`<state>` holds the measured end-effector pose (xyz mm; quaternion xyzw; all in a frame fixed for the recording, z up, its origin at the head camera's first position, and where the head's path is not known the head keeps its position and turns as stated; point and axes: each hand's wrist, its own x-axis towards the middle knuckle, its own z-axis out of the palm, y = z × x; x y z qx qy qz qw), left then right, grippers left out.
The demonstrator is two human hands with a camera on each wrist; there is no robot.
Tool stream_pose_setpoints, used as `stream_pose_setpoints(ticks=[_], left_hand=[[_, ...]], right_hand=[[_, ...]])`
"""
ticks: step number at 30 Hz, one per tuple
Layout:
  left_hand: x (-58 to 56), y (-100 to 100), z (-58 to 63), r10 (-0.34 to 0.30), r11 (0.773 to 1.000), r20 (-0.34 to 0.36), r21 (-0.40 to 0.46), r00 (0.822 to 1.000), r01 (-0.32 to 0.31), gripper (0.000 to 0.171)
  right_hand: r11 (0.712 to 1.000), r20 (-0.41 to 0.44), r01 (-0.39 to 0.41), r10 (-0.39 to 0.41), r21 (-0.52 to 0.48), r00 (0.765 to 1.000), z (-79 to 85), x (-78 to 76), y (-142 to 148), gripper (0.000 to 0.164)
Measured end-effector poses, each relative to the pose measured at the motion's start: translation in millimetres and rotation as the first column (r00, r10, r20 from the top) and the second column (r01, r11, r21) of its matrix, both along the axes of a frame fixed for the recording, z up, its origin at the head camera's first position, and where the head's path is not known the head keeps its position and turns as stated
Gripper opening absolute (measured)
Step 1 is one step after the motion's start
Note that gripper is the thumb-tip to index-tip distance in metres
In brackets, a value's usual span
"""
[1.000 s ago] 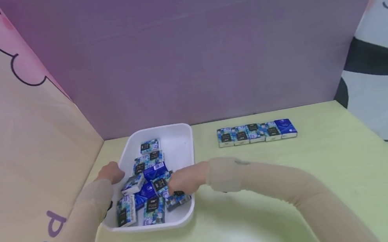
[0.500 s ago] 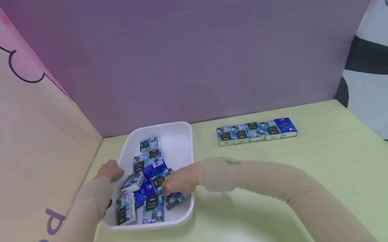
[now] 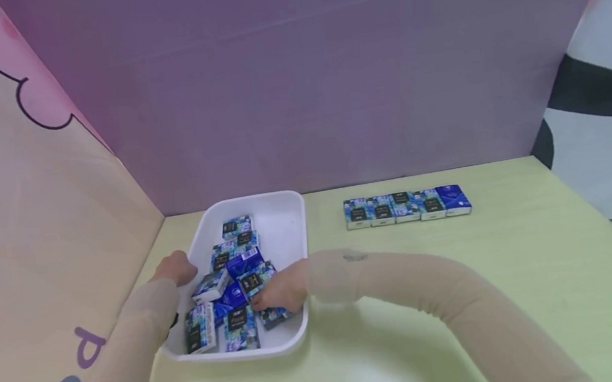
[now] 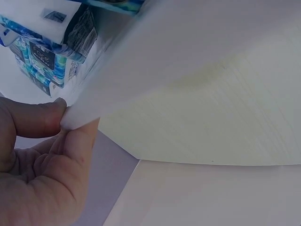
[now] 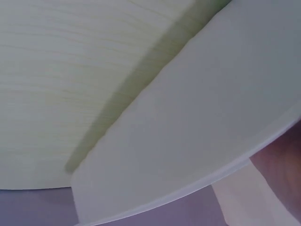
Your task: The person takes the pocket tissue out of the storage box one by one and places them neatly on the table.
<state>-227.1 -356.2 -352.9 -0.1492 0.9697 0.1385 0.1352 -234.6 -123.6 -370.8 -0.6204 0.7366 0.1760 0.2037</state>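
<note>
A white plastic bin (image 3: 280, 215) on the left of the table holds several small tissue packs, some blue and some floral-printed with dark labels. My left hand (image 3: 176, 269) pinches the bin's left rim between thumb and fingers, as the left wrist view shows. Reaching over the right rim, my right hand (image 3: 283, 290) is down among the packs. Its fingertips lie between an upper floral pack (image 3: 256, 278) and a lower floral pack (image 3: 274, 316); I cannot tell whether they grip one. In the right wrist view the bin's outer wall (image 5: 188, 117) covers most of that hand.
A row of several tissue packs (image 3: 401, 207) lies side by side at the back of the table (image 3: 433, 277), right of the bin; the rightmost is plain blue (image 3: 454, 200). A purple panel (image 3: 327, 76) rises behind, and a printed wall (image 3: 52, 230) stands close on the left.
My right hand has shifted a little left and deeper among the packs, its fingers now over the lower right ones. The left hand stays on the rim.
</note>
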Motion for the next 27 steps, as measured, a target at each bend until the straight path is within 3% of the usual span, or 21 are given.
stream_pose_setpoints(ticks=[5,12,27], left_hand=[[-1.7,0.3,-1.5,0.005,1.0,-0.012,0.002,1.0,-0.005,0.037],[-0.8,1.0,0.2,-0.001,1.0,-0.019,-0.013,1.0,0.001,0.037],[1.1,1.0,-0.3,0.013,1.0,-0.003,0.009,1.0,-0.013,0.039]], right_hand=[[0.997,-0.085,0.045,-0.039,0.07,0.996,0.1,8.9,-1.3,0.076],[0.992,-0.103,0.086,-0.076,0.091,0.992,1.3,13.2,-2.0,0.081],[0.985,0.042,0.171,-0.173,0.034,0.984,0.0,8.3,2.1,0.086]])
